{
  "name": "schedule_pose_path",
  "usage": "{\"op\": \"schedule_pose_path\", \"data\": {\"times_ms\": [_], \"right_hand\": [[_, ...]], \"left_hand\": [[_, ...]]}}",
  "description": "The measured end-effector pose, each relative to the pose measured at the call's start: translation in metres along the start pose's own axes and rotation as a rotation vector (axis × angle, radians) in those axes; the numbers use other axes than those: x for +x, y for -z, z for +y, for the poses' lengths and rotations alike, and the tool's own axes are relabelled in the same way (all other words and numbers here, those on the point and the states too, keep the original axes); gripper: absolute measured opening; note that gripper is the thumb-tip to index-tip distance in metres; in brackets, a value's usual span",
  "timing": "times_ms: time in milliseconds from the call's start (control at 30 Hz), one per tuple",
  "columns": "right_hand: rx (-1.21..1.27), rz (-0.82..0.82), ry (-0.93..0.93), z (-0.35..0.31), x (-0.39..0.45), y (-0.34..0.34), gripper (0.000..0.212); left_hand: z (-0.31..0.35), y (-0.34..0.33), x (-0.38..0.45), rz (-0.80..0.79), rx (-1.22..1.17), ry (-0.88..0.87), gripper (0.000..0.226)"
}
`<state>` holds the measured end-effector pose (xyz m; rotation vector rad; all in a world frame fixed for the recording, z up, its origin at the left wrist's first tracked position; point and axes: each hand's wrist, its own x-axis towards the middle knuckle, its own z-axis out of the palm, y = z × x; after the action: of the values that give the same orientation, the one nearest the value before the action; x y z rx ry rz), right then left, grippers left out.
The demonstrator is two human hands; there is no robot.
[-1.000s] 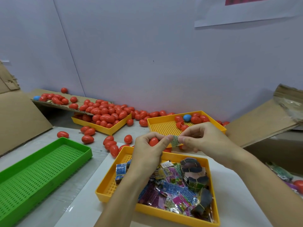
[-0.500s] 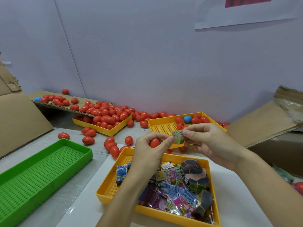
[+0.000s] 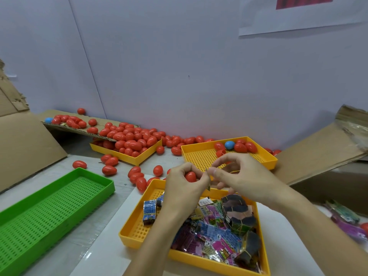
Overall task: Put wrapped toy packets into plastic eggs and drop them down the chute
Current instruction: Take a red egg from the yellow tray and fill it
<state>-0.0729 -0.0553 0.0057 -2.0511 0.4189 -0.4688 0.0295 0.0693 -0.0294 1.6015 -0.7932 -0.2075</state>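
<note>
My left hand [image 3: 182,183] grips a red plastic egg [image 3: 190,176] above the near yellow tray [image 3: 131,228]. That tray holds several wrapped toy packets [image 3: 215,232]. My right hand [image 3: 241,176] pinches a small folded toy packet [image 3: 208,179] edge-on, right beside the egg and touching my left fingertips. Most of this packet is hidden between the fingers. A cardboard chute [image 3: 79,130] at the back left carries several red eggs.
A green tray [image 3: 95,176] lies at the left. Two more yellow trays stand at the back, one [image 3: 139,158] heaped with red eggs, one [image 3: 199,156] holding a few eggs and a blue one [image 3: 229,145]. Loose eggs [image 3: 137,176] dot the table. Cardboard flaps [image 3: 318,148] rise on both sides.
My right hand has turned the packet from flat to edge-on and brought it down against my left fingertips by the egg. The left hand has kept hold of the egg.
</note>
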Motion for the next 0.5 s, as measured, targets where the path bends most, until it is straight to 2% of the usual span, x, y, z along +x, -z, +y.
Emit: {"op": "schedule_pose_path", "data": {"times_ms": [100, 233, 400, 500], "right_hand": [[0.036, -0.039, -0.010, 0.0008, -0.0015, -0.0038, 0.014], [0.142, -0.011, -0.046, 0.0021, -0.0007, -0.0027, 0.008], [0.228, 0.099, -0.104, 0.0057, 0.0023, -0.0020, 0.016], [0.265, 0.101, -0.116, 0.0076, 0.0026, 0.0003, 0.020]], "left_hand": [[0.0028, -0.0006, -0.0020, -0.035, -0.027, -0.012, 0.026], [0.0034, -0.0015, -0.0023, -0.076, -0.032, -0.045, 0.019], [0.0028, 0.0003, -0.0016, -0.068, -0.051, -0.011, 0.007], [0.0013, 0.0010, -0.0001, -0.039, -0.100, 0.057, 0.006]]}}
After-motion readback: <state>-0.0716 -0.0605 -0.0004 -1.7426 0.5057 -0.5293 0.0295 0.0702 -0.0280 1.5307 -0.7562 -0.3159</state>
